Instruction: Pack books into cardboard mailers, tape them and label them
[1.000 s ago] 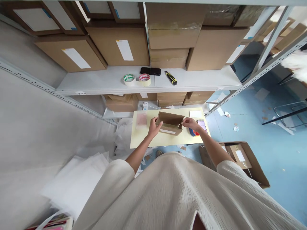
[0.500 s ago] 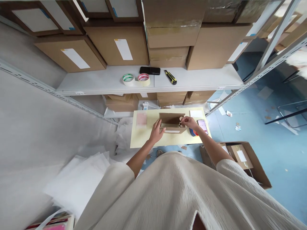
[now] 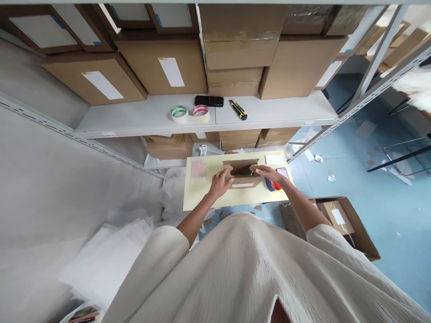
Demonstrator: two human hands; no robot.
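Observation:
An open brown cardboard box [image 3: 243,183] with a white label on its near side stands on the pale yellow table [image 3: 202,197]. My left hand [image 3: 220,184] grips the box's left end, fingers bent at a small side flap. At the right end, my right hand [image 3: 267,172] pinches the other small flap. Both end flaps lean inward over the dark opening, and the long back flap stands up. What lies deep in the box is hidden. Beside my right wrist are a blue and red tape roll [image 3: 273,185] and a phone with a lit screen [image 3: 282,172].
A white paper [image 3: 274,159] lies at the table's back right. Above, the shelf [image 3: 141,114] holds tape rolls [image 3: 201,114], a black phone [image 3: 209,101], a yellow cutter [image 3: 239,110] and cartons. A large open carton [image 3: 362,224] stands on the floor to the right.
A small flap at the box's left end now shows, bent inward under my left hand. My right hand has shifted slightly at the right flap. The view has tilted a little.

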